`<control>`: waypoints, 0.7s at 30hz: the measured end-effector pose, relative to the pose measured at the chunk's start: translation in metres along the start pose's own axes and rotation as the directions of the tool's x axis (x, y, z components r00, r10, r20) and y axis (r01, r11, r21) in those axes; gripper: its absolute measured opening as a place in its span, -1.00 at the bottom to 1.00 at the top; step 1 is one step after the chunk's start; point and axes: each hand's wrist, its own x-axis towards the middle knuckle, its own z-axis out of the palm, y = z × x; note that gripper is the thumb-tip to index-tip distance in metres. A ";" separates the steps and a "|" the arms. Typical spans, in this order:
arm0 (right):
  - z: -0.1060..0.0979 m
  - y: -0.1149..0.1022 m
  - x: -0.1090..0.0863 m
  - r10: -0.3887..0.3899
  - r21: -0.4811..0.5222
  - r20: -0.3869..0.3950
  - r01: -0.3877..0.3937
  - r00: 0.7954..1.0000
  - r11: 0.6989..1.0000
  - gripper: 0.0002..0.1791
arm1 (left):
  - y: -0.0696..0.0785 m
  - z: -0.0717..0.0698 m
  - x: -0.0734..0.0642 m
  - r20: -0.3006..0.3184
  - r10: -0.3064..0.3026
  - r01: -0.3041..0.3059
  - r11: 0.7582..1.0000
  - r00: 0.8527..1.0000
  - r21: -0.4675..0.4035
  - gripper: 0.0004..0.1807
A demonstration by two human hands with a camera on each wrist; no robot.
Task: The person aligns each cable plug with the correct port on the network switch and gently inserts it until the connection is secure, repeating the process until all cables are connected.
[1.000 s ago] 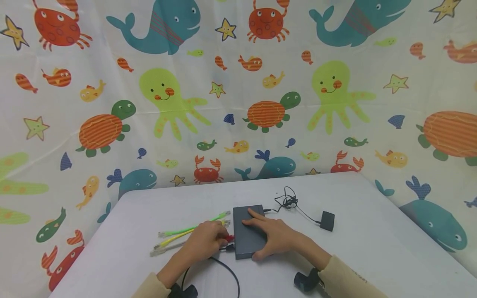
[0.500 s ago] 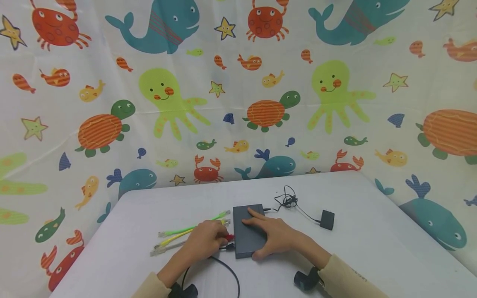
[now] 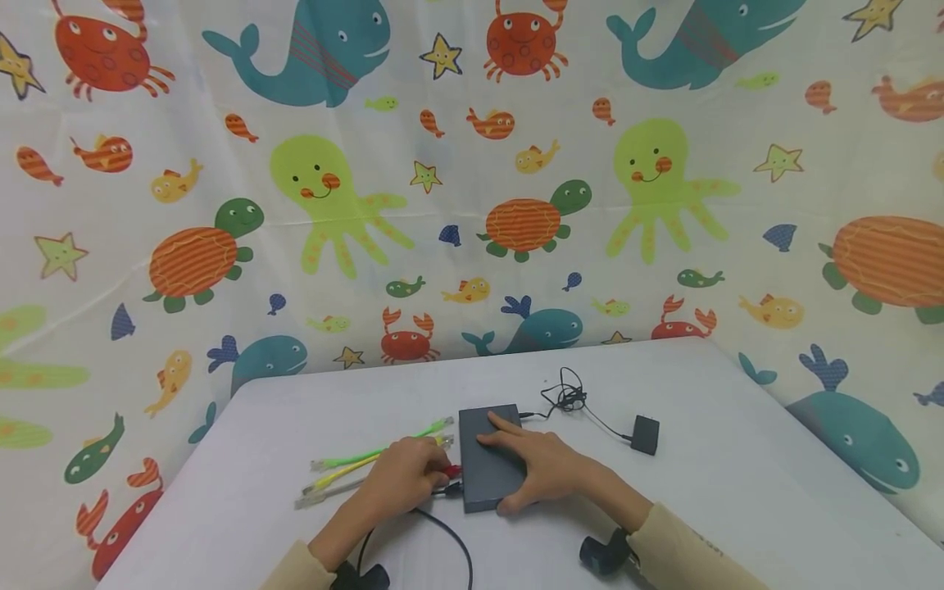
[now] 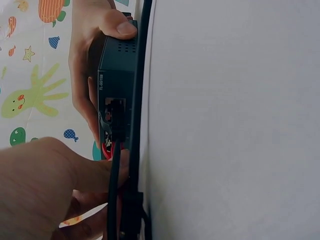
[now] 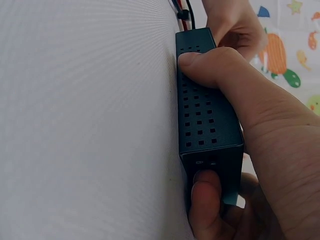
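Observation:
A dark grey network switch lies on the white table with its port side toward the left. My right hand grips it, fingers over the top and the thumb against the near edge; its vented side shows in the right wrist view. At the port side my left hand pinches a red network cable close to its plug. In the left wrist view the red plug is mostly hidden behind a black cable, whose plug sits in a neighbouring port of the switch.
Left of the switch lie green, yellow and grey network cables, partly behind my left hand. A power cord in a loose bundle runs from the switch to a black adapter at the right. Behind the table hangs a sea-animal curtain.
The head view has shifted slightly. Both hands, the switch and the cables keep their places relative to each other.

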 end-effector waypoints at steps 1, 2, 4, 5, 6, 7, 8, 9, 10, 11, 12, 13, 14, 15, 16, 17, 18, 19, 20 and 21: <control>0.000 0.000 0.000 0.000 0.002 0.001 0.000 1.000 1.000 0.04 | 0.000 0.000 0.000 -0.004 0.000 0.000 1.000 1.000 0.002 -0.90; 0.000 0.000 0.000 0.001 0.002 0.000 -0.001 1.000 1.000 0.03 | 0.000 0.000 0.000 -0.008 0.000 0.000 1.000 1.000 0.004 -0.90; -0.001 0.000 0.000 -0.002 0.005 0.000 0.002 1.000 1.000 0.04 | 0.000 0.000 0.000 -0.016 0.002 -0.002 1.000 1.000 0.008 -0.90; -0.001 0.000 0.000 -0.004 0.006 0.000 0.004 1.000 1.000 0.03 | 0.000 0.000 0.000 -0.019 0.003 -0.003 1.000 1.000 0.009 -0.90; -0.001 0.000 0.000 -0.006 0.008 0.001 0.006 1.000 1.000 0.03 | 0.000 0.000 0.000 -0.023 0.003 -0.003 1.000 1.000 0.011 -0.90; -0.001 0.000 0.000 -0.007 0.009 0.002 0.007 1.000 1.000 0.03 | -0.001 0.001 -0.001 -0.024 0.006 -0.006 1.000 1.000 0.012 -0.90; -0.001 0.000 0.000 -0.009 0.009 0.003 0.009 1.000 1.000 0.03 | -0.001 0.001 -0.001 -0.023 0.008 -0.008 1.000 1.000 0.011 -0.90; -0.001 0.000 0.000 -0.011 0.009 0.004 0.011 1.000 1.000 0.03 | -0.001 0.001 -0.001 -0.020 0.011 -0.011 1.000 1.000 0.009 -0.90; -0.001 0.000 0.000 -0.011 0.008 0.004 0.011 1.000 1.000 0.03 | -0.001 0.001 -0.001 -0.017 0.014 -0.014 1.000 1.000 0.008 -0.90; 0.000 0.000 0.000 -0.009 0.007 0.004 0.009 1.000 1.000 0.03 | -0.001 0.001 -0.001 -0.014 0.015 -0.015 1.000 1.000 0.006 -0.90; 0.000 0.000 0.000 -0.008 0.007 0.005 0.008 1.000 1.000 0.03 | -0.001 0.001 -0.001 -0.012 0.018 -0.018 1.000 1.000 0.004 -0.90; 0.000 0.000 0.000 -0.007 0.006 0.004 0.007 1.000 1.000 0.03 | -0.002 0.001 -0.001 -0.010 0.021 -0.021 1.000 1.000 0.004 -0.90; 0.000 0.000 0.000 -0.007 0.006 0.004 0.007 1.000 1.000 0.03 | -0.002 0.002 0.000 -0.009 0.021 -0.021 1.000 1.000 0.003 -0.90; 0.000 -0.001 0.000 -0.006 0.005 0.003 0.006 1.000 1.000 0.03 | -0.002 0.001 0.000 -0.011 0.023 -0.023 1.000 1.000 0.006 -0.90; 0.000 -0.001 0.000 -0.005 0.004 0.002 0.005 1.000 1.000 0.04 | -0.002 0.001 0.000 -0.012 0.024 -0.023 1.000 1.000 0.009 -0.91; -0.001 -0.001 0.000 -0.005 0.003 0.001 0.005 1.000 1.000 0.04 | -0.002 0.001 0.000 -0.015 0.023 -0.023 1.000 1.000 0.012 -0.91; -0.001 -0.001 0.000 -0.007 0.002 0.001 0.007 1.000 1.000 0.04 | -0.002 0.001 0.000 -0.017 0.023 -0.023 1.000 1.000 0.016 -0.91; -0.001 -0.001 0.000 -0.008 0.000 0.000 0.008 1.000 1.000 0.04 | -0.002 0.002 0.000 -0.019 0.021 -0.021 1.000 1.000 0.017 -0.91; -0.001 -0.001 0.000 -0.009 0.000 -0.002 0.009 1.000 1.000 0.04 | -0.002 0.001 0.000 -0.021 0.018 -0.018 1.000 1.000 0.016 -0.91; -0.002 -0.001 0.000 -0.009 0.000 -0.002 0.009 1.000 1.000 0.04 | -0.002 0.001 0.000 -0.022 0.015 -0.015 1.000 1.000 0.015 -0.91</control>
